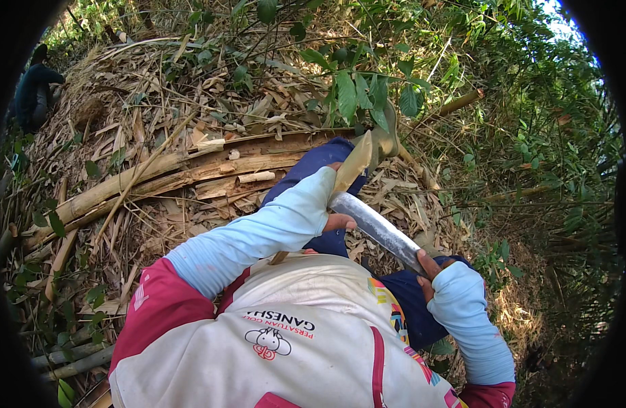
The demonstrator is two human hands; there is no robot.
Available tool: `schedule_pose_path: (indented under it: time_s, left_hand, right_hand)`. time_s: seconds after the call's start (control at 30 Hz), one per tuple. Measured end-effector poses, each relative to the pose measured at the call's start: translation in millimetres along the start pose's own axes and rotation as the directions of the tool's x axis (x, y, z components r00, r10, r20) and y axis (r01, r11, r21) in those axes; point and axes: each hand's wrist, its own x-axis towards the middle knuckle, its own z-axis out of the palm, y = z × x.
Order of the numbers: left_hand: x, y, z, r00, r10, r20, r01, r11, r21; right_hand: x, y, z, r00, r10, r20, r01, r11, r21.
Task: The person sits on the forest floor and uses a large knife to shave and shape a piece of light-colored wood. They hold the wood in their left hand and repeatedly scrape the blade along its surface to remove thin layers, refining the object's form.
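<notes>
Outdoors, on a slope littered with dry bamboo husks (190, 88), the person is working a long grey blade (377, 230) against a pale, pointed piece of bamboo (353, 165). The right hand (432, 270), in a light blue sleeve, is closed around the blade's handle low at the right. The left hand (333, 204) is wrapped around the pale piece, holding it upright just above the knee, its tip rising toward a cluster of green leaves (374, 95). The blade lies slanted, its upper end right against the left hand's fingers.

It looks like a trimming or paring step: the piece is steadied in one fist while the edge bears on its lower part. A next stroke, I would judge, calls for pushing the edge away from the holding fingers, which sit very near the steel, and keeping the piece firm. A split bamboo trunk (163, 173) lies across the ground beyond, and another person (35, 92) crouches far off at the upper left.
</notes>
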Motion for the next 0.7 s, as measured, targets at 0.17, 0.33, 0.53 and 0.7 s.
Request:
schedule_pose_path:
  time_s: [0.17,0.33,0.53,0.7]
  left_hand:
    - [1,-7,6,1.000,0.014,-0.009,-0.013,1.000,0.015]
    - [0,-4,9,0.999,-0.031,-0.037,0.031,0.999,-0.009]
    - [1,-14,20,0.994,-0.051,-0.098,0.044,0.996,-0.072]
    - [-1,-11,22,0.984,-0.111,-0.139,0.115,0.993,0.022]
  right_hand:
    - [-1,0,-1,1.000,0.020,0.017,-0.019,0.999,-0.030]
    - [-1,-2,-1,0.998,0.051,0.024,-0.049,0.997,-0.054]
    - [-3,-3,4,0.996,0.083,-0.009,-0.084,0.995,-0.046]
    - [-3,-3,3,0.996,0.086,-0.010,-0.087,0.994,-0.067]
